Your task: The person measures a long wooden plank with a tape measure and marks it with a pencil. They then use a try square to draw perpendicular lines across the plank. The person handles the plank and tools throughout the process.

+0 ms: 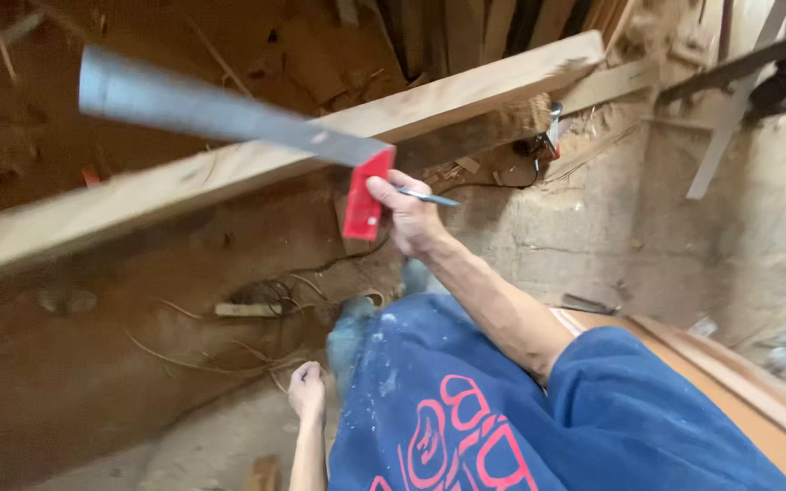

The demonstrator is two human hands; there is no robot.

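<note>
Right hand [407, 214] has its grip clenched around the red handle of one try square [363, 195], with one pencil [428, 195] tucked between the fingers and poking out to the right. That arm is stretched forward and up, blue sleeve pushed back. The square's grey metal blade runs up to the left, lying across one long wooden plank [256, 164] that slants through the view. Left hand [307, 389] hangs low beside the blue shirt, fingers curled on nothing, above the dirt floor [75, 382].
</note>
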